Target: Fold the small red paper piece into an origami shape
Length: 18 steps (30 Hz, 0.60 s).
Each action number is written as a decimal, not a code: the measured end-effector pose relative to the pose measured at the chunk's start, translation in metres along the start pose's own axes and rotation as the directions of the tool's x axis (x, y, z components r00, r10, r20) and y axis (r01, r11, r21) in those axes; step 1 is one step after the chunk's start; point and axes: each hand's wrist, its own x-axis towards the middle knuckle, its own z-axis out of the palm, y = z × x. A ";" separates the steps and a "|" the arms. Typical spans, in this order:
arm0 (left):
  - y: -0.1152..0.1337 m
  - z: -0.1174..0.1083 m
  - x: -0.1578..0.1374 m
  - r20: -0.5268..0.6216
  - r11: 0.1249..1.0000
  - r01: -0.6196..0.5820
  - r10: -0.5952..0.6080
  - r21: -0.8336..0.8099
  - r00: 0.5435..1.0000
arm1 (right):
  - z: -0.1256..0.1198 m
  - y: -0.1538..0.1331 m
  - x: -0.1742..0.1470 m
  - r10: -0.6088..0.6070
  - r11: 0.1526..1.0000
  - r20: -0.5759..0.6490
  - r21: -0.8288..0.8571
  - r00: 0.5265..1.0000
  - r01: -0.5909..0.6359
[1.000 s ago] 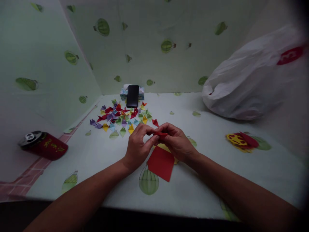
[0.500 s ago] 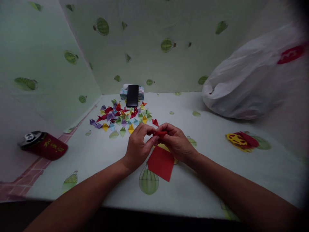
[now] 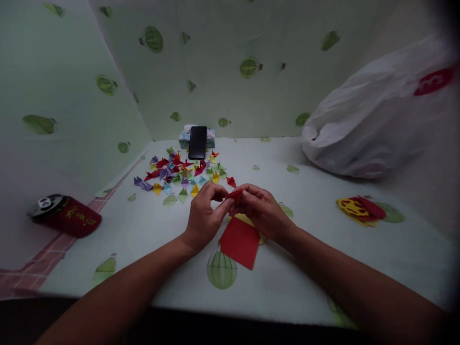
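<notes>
A small folded red paper (image 3: 235, 194) is pinched between my two hands above the middle of the table. My left hand (image 3: 206, 213) grips its left end with thumb and forefinger. From the other side, my right hand (image 3: 264, 211) holds it with closed fingers, which hide part of it. Below them lies a flat square of red paper (image 3: 240, 243), with yellow paper (image 3: 244, 219) showing from under its far edge. Beyond my left hand spreads a pile of folded paper pieces (image 3: 176, 172) in red, purple, yellow, green and blue.
A black phone (image 3: 197, 143) leans on a tissue box (image 3: 184, 139) at the back. On the left a dark red can (image 3: 66, 216) lies tilted. To the right are a white plastic bag (image 3: 359, 129) and red and yellow cut-outs (image 3: 354, 211).
The folded red paper has turned from nearly level to tilted, its right end higher. My fingers have shifted slightly around it. The other things stay put.
</notes>
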 end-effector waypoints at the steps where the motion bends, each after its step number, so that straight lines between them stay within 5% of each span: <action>1: 0.000 0.000 0.000 -0.010 1.000 0.007 -0.007 -0.008 1.000 | 0.000 0.000 0.000 0.002 1.000 0.002 -0.013 1.000 -0.002; 18: 0.000 -0.002 0.001 0.054 0.993 0.061 -0.055 -0.105 0.997 | -0.001 0.003 0.002 0.004 1.000 -0.121 -0.029 0.993 -0.008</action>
